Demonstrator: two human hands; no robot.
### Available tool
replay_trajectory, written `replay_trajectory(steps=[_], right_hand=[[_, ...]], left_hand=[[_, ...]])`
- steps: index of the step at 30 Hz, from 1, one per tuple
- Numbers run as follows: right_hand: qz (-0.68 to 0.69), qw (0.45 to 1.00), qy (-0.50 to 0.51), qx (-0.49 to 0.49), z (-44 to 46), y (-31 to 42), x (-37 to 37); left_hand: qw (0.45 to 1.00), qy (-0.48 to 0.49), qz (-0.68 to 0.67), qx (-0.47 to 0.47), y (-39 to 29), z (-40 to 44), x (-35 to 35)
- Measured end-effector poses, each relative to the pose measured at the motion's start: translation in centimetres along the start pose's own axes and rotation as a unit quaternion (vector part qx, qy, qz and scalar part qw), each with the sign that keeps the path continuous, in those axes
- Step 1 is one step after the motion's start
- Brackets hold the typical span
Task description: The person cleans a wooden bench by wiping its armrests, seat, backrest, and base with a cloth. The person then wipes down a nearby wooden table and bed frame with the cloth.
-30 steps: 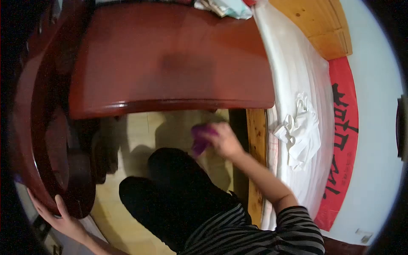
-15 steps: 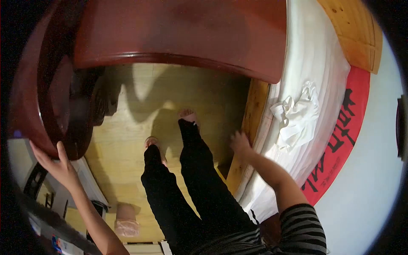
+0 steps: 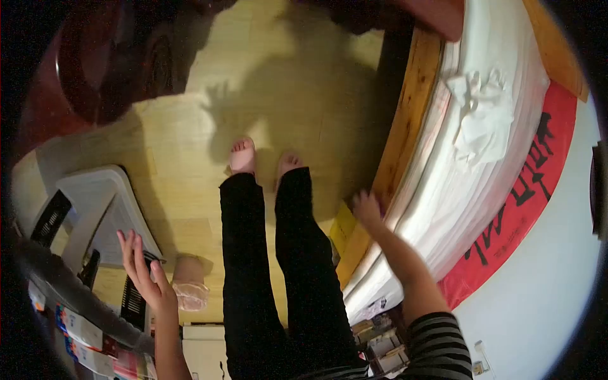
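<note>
My left hand (image 3: 147, 278) is in the air at the lower left with its fingers apart, holding nothing. Nearest to it is a white plastic rack (image 3: 130, 212) with black slotted parts. My right hand (image 3: 368, 212), slightly blurred, hangs beside the wooden bed frame (image 3: 408, 120) with its fingers loosely spread and nothing visible in them. Whether it touches the wood I cannot tell. Beneath that hand a yellow box-like thing (image 3: 343, 231) shows against the frame. A crumpled white cloth (image 3: 487, 120) lies on the white bedding (image 3: 529, 60).
Dark red wooden furniture (image 3: 88, 76) stands at upper left, and a red tabletop corner (image 3: 440, 16) juts in at the top. A pinkish wrapped packet (image 3: 191, 296) is on the pale wood floor (image 3: 183, 142). Beyond the bed runs a red banner (image 3: 506, 234) with black characters.
My view has shifted back from the table, whose top has mostly left the frame. My left hand has come off the dark red furniture. My right hand stays beside the bed.
</note>
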State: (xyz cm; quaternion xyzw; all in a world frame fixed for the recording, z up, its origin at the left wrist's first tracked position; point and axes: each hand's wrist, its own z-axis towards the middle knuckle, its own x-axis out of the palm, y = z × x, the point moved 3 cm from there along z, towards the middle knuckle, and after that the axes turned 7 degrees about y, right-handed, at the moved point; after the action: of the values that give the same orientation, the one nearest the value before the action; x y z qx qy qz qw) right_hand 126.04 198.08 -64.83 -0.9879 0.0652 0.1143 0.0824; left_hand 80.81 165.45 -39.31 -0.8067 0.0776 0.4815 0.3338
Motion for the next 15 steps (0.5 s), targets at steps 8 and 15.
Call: replay_trajectory(steps=[8,15], right_hand=[[-0.119,0.989,-0.038,0.081,-5.2,1.4,-7.3],[-0.034,0.995,0.021,-0.089,-10.0,18.2,18.8]], left_hand=[[0.994,0.071,-0.064,-0.054,-0.1,-14.1,5.7],[0.983,0.070,-0.073,-0.155,2.5,-32.4,6.4]])
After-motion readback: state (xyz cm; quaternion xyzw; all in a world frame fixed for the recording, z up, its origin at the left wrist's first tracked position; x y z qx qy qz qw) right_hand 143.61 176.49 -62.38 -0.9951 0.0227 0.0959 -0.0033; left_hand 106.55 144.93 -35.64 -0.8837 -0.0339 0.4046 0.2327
